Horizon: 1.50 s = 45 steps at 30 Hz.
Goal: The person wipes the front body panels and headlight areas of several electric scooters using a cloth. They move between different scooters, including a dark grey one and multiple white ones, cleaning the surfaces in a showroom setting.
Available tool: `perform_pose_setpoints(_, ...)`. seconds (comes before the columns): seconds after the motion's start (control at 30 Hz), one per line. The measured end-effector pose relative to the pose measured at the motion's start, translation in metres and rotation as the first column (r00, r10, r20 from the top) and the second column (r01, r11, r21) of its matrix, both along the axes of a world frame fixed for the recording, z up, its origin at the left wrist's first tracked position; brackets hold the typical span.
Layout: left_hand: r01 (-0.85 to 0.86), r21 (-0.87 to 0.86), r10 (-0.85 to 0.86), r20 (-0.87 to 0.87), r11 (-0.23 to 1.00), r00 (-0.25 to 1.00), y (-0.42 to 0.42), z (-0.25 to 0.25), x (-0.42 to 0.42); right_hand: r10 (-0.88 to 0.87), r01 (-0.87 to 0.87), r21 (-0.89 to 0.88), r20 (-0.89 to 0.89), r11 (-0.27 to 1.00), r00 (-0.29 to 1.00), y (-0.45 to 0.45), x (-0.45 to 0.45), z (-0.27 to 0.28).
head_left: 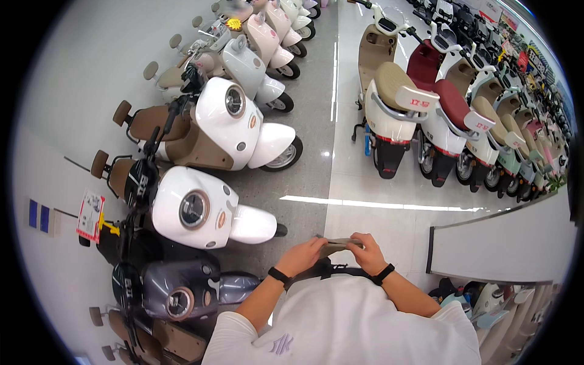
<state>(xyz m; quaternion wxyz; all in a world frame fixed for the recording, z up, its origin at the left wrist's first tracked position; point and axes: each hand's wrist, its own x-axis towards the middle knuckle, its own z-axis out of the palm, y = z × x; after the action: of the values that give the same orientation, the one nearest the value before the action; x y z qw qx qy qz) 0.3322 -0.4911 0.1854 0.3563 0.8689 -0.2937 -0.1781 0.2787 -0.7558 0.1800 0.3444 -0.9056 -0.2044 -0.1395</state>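
Note:
A folded greyish-brown cloth [334,247] is stretched between my two hands, just in front of my waist. My left hand [303,255] grips its left end, with the fingers closed over the edge. At the other end my right hand [366,253] pinches the cloth between thumb and fingers. Both wrists wear black bands. Beyond the hands, to the left, stands a white electric scooter [196,210] with a round headlight, and below it a dark grey scooter [182,292].
Another white scooter [228,123] with a brown seat heads a row along the left wall. Parked scooters [394,105] with beige and red seats line the right. A white partition [492,246] stands at my right. A price card [90,216] hangs on a handlebar at left.

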Motion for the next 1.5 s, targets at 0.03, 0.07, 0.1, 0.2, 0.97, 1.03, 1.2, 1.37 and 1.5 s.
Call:
perform_pose_setpoints(0.03, 0.012, -0.018, -0.012, -0.001, 1.000, 1.000, -0.006, 0.002, 0.029, -0.041, 0.041, 0.010, -0.015, 0.999, 0.999, -0.006, 0.020, 0.000)
perform_pose_setpoints(0.07, 0.025, -0.036, -0.025, -0.003, 0.999, 1.000, -0.012, 0.004, 0.059, -0.071, 0.072, 0.025, -0.022, 0.997, 0.997, -0.013, 0.041, -0.004)
perform_pose_setpoints(0.1, 0.045, -0.048, -0.046, -0.013, 0.998, 0.999, -0.019, 0.007, 0.084, -0.113, 0.114, 0.034, -0.041, 0.993, 0.993, -0.015, 0.063, 0.001)
perform_pose_setpoints(0.2, 0.106, -0.049, -0.103, 0.056, 0.993, 0.993, -0.039, 0.013, 0.174, -0.248, 0.252, 0.079, -0.054, 0.965, 0.967, -0.027, 0.138, 0.011)
perform_pose_setpoints(0.97, -0.042, 0.101, 0.023, 0.175, 0.994, 0.984, -0.105, 0.042, 0.653, 0.299, -0.297, 0.032, -0.151, 0.954, 0.942, -0.090, 0.770, 0.030)
perform_pose_setpoints(1.03, -0.118, 0.120, 0.104, 0.116, 0.986, 0.988, -0.099, 0.030, 0.696, 0.312, -0.317, -0.002, -0.167, 0.949, 0.935, -0.081, 0.818, 0.027)
perform_pose_setpoints(1.2, -0.417, -0.158, 0.432, 0.071, 0.895, 0.899, -0.092, 0.002, 0.837, 0.270, -0.270, 0.046, -0.329, 0.962, 0.905, -0.049, 0.922, 0.039)
perform_pose_setpoints(1.37, -0.531, -0.247, 0.533, -0.066, 0.811, 0.844, -0.091, 0.042, 0.971, 0.380, -0.247, 0.366, -0.357, 0.897, 0.853, -0.019, 1.019, 0.044)
perform_pose_setpoints(1.5, -0.643, -0.302, 0.687, 0.061, 0.704, 0.724, -0.067, 0.038, 1.048, 0.627, 0.358, 0.797, -0.604, 0.486, 0.492, -0.015, 1.118, 0.009)
